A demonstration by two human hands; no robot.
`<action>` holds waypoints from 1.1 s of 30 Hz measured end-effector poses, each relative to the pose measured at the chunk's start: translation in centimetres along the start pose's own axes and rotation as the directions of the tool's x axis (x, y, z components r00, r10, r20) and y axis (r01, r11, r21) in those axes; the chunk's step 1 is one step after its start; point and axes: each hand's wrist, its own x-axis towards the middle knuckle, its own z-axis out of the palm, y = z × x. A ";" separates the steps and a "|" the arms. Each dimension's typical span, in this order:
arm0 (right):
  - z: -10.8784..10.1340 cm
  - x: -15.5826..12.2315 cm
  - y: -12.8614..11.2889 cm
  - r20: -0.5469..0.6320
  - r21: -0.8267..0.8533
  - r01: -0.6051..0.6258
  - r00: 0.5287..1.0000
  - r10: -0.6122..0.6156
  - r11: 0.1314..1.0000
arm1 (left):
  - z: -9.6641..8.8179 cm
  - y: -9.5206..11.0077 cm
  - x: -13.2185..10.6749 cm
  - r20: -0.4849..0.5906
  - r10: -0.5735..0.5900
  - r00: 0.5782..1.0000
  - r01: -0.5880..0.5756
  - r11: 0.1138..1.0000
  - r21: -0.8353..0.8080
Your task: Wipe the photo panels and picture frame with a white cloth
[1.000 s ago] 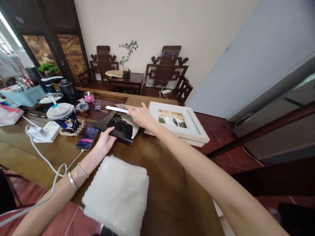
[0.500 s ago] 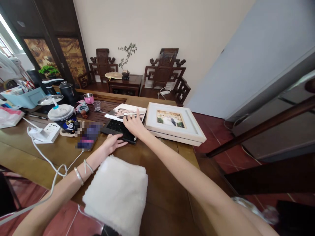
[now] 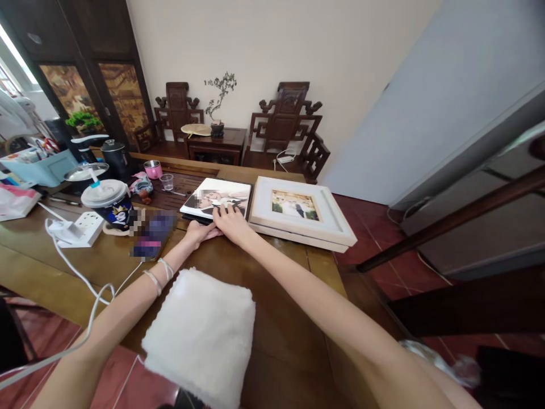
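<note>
A white-covered photo book or panel [image 3: 213, 188] with a picture of people lies flat on a thin black slab [image 3: 192, 217], whose dark edge shows at the left and back. My right hand [image 3: 232, 224] rests over the near right edge of the white cover, fingers apart on the picture and thumb hidden. Against the near edge of the stack lies my left hand [image 3: 201, 234], palm turned up and fingers stretched out, the tips partly under my right hand. A folded white fluffy cloth [image 3: 202, 335] sits nearer to me.
Right of the stack is a thick cream picture frame [image 3: 306, 241] with a wedding photo. A phone [image 3: 154, 236], a lidded drink cup [image 3: 117, 210], a power strip [image 3: 85, 228] with a white cable, a small clear cup [image 3: 167, 182] and a pink mug [image 3: 153, 169] stand to the left.
The black slab has slid away from me, under the white photo piece. My left hand moved forward with it, and my right hand drew back to the near edge.
</note>
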 end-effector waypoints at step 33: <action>0.3 -16.9 20.5 0.032 0.423 -0.714 0.627 0.778 0.558 | 2.0 4.5 -0.8 0.155 -0.108 0.982 -0.015 0.774 0.633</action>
